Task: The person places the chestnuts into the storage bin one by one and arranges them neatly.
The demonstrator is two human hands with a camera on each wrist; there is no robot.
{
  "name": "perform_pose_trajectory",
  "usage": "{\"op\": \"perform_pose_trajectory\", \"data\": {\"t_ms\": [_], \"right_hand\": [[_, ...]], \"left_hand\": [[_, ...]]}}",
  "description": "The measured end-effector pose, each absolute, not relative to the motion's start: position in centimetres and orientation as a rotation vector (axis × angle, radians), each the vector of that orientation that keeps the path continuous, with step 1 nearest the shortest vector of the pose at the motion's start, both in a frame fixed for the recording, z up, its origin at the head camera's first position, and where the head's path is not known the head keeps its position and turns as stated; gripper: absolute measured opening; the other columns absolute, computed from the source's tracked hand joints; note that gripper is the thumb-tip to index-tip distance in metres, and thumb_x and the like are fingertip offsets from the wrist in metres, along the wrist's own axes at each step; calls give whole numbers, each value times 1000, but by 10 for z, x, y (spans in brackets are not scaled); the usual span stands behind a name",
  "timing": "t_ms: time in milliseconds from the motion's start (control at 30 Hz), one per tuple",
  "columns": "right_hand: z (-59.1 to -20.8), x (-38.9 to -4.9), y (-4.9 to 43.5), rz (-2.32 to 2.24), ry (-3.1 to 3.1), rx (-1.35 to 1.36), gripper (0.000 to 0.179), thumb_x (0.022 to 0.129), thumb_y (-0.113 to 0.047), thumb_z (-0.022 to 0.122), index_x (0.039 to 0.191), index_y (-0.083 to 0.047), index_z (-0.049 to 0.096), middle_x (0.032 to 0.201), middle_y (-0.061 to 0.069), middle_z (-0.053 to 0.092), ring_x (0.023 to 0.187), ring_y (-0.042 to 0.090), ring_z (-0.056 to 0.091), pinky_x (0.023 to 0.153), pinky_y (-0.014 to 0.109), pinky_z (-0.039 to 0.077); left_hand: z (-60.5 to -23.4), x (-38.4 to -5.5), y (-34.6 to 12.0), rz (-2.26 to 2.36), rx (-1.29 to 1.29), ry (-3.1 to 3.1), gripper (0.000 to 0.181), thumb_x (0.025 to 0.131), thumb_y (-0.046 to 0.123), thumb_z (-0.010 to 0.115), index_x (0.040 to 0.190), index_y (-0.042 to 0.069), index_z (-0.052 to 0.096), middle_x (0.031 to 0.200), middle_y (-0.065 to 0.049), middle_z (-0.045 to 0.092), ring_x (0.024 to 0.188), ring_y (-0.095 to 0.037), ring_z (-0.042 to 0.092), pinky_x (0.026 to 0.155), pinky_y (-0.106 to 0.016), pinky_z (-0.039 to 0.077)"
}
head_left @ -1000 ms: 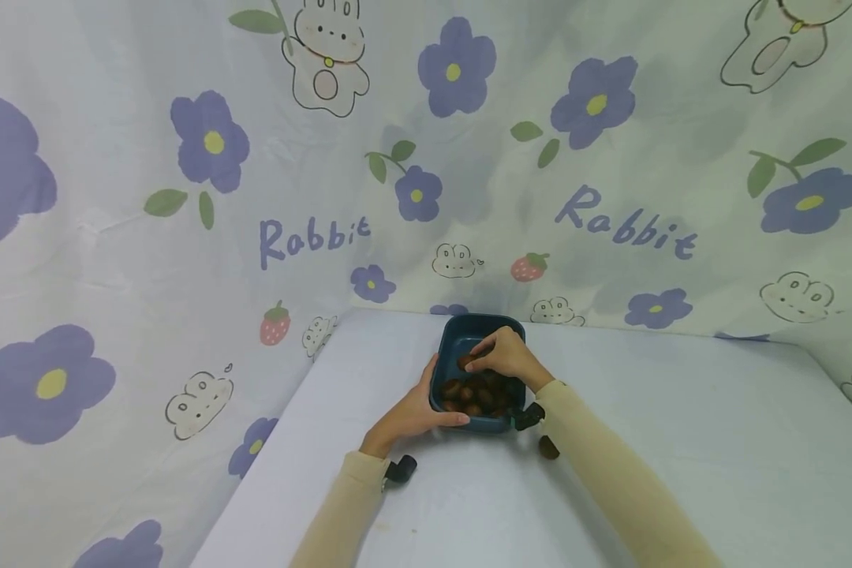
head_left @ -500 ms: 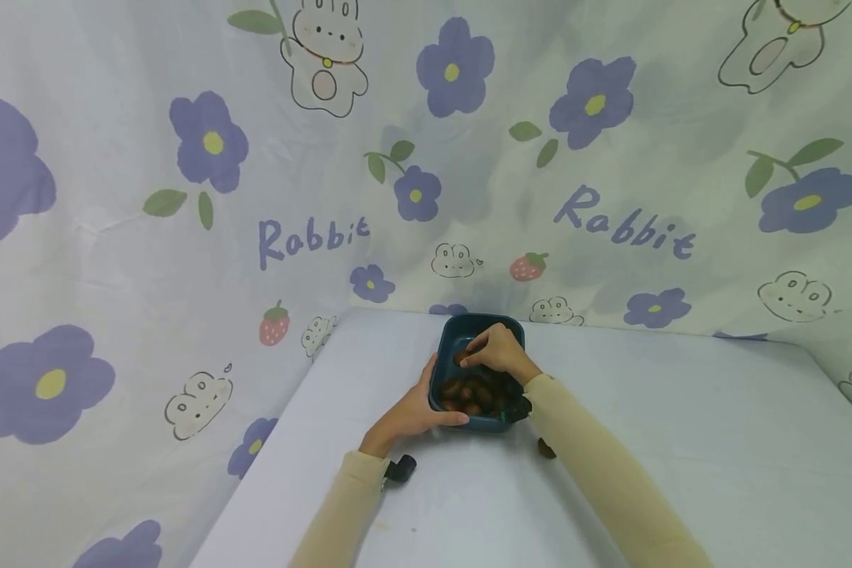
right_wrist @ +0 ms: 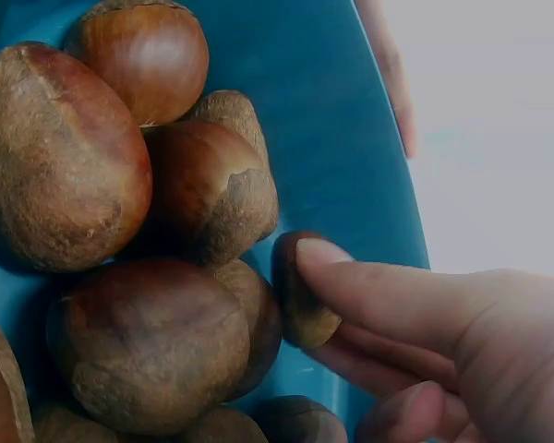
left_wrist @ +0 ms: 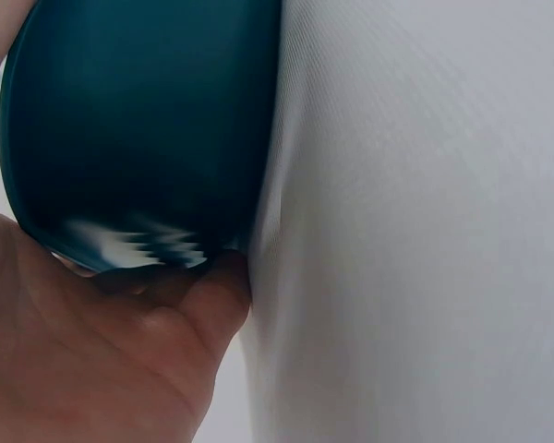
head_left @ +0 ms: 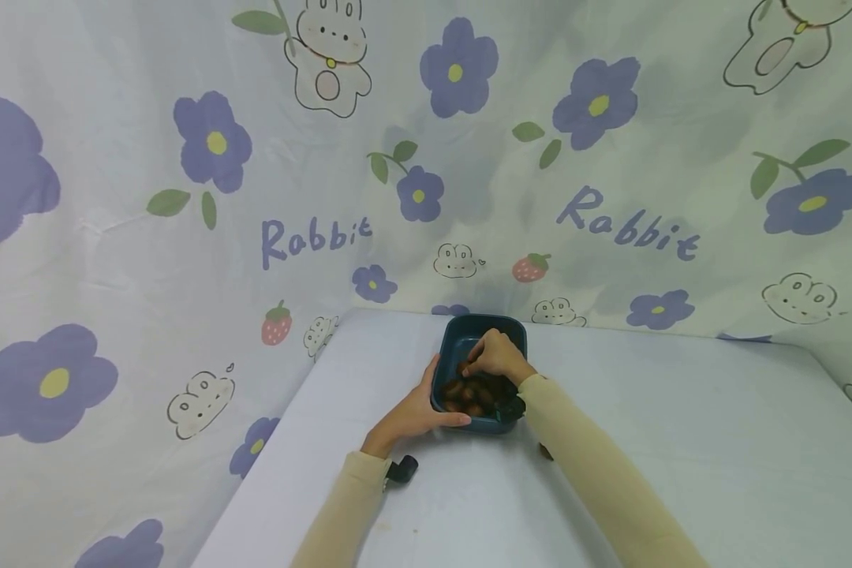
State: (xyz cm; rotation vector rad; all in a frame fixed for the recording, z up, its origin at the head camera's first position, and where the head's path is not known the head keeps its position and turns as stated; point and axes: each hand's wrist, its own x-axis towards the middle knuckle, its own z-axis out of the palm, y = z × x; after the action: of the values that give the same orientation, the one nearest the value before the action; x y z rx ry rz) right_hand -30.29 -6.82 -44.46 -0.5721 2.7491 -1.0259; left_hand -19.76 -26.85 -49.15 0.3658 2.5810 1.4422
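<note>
A dark teal plastic box (head_left: 457, 345) stands on the table, with several brown chestnuts (head_left: 472, 392) heaped in its near half. My left hand (head_left: 413, 410) grips its near left corner, thumb along the front rim and fingers against the left side. In the left wrist view, fingertips of that hand (left_wrist: 102, 341) reach around the box's outer wall (left_wrist: 148, 101). Inside the box, my right hand (head_left: 498, 355) pinches one chestnut (right_wrist: 300, 295) between thumb and fingers, right beside the heap in the right wrist view. The hand and sleeve hide the box's right part in the head view.
One loose chestnut (head_left: 545, 451) lies on the white tabletop (head_left: 468, 497), partly behind the right sleeve (head_left: 596, 465). A patterned cloth (head_left: 497, 197) hangs behind the table and along its left side. Dark wrist cameras (head_left: 402, 469) sit on both wrists.
My right hand has shifted slightly left, then down towards the heap, still pinching the chestnut. Its sleeve now covers more of the loose chestnut. My left hand keeps its hold on the box.
</note>
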Motion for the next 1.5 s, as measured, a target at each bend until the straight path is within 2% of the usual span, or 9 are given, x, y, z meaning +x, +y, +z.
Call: {"op": "perform_pose_trajectory", "data": {"t_ms": [200, 333, 533, 700, 767, 1000, 1200, 1300, 1500], "right_hand": [[-447, -303, -70, -979, 2751, -537, 17, 73, -22, 95, 84, -15, 84, 96, 4, 82, 98, 24, 73, 94, 49, 59], [-445, -301, -69, -991, 2740, -563, 14, 74, -20, 93, 84, -14, 84, 93, 3, 82, 97, 23, 74, 94, 47, 59], [-435, -298, -61, -1098, 2702, -621, 10, 76, -15, 91, 82, -10, 84, 83, 4, 81, 80, 19, 71, 73, 32, 59], [-419, -293, -48, -1237, 2653, -666, 11, 83, -15, 87, 89, -6, 84, 88, 9, 81, 76, 24, 73, 65, 28, 57], [-413, -290, -42, -1266, 2638, -665, 14, 85, -17, 85, 93, -6, 83, 91, 9, 81, 78, 23, 73, 65, 28, 58], [-398, -272, -11, -1346, 2573, -688, 26, 91, -21, 80, 110, -3, 78, 105, 14, 78, 90, 36, 75, 72, 39, 64], [-397, -255, 22, -1308, 2697, -807, 28, 92, -24, 79, 113, -5, 78, 108, 14, 77, 82, 17, 69, 70, 31, 57], [-401, -246, 39, -1335, 2710, -795, 29, 92, -23, 79, 114, -4, 77, 107, 14, 78, 79, 16, 68, 67, 31, 54], [-414, -229, 67, -1330, 2747, -714, 29, 93, -25, 78, 114, -5, 77, 103, 9, 79, 86, 17, 64, 68, 29, 53]], "left_hand": [[-493, -198, -268, 1430, 375, 2591, 137, 75, 63, 86, 167, 25, -8, 176, -6, 11, 159, -31, 24, 125, -63, 25], [-494, -199, -268, 1434, 355, 2593, 136, 74, 63, 86, 167, 28, -7, 175, -6, 13, 159, -31, 26, 125, -64, 26], [-492, -197, -268, 1425, 337, 2589, 136, 75, 63, 86, 167, 27, -8, 176, -6, 12, 159, -32, 26, 124, -65, 26], [-490, -198, -268, 1431, 344, 2581, 136, 75, 63, 86, 167, 27, -9, 176, -6, 12, 159, -33, 25, 124, -66, 26], [-490, -199, -268, 1431, 349, 2578, 136, 75, 63, 85, 167, 28, -9, 175, -6, 13, 159, -33, 26, 124, -67, 26], [-493, -200, -268, 1430, 352, 2580, 136, 74, 63, 86, 167, 29, -7, 174, -6, 21, 156, -32, 30, 123, -67, 27], [-493, -201, -268, 1438, 366, 2582, 137, 73, 63, 87, 167, 29, -8, 173, -6, 22, 157, -31, 30, 124, -65, 26], [-493, -200, -267, 1434, 365, 2588, 139, 73, 63, 87, 167, 28, -8, 174, -7, 20, 158, -32, 27, 125, -65, 25], [-493, -200, -269, 1431, 371, 2596, 139, 73, 62, 88, 167, 28, -9, 174, -9, 21, 158, -33, 28, 125, -64, 26]]}}
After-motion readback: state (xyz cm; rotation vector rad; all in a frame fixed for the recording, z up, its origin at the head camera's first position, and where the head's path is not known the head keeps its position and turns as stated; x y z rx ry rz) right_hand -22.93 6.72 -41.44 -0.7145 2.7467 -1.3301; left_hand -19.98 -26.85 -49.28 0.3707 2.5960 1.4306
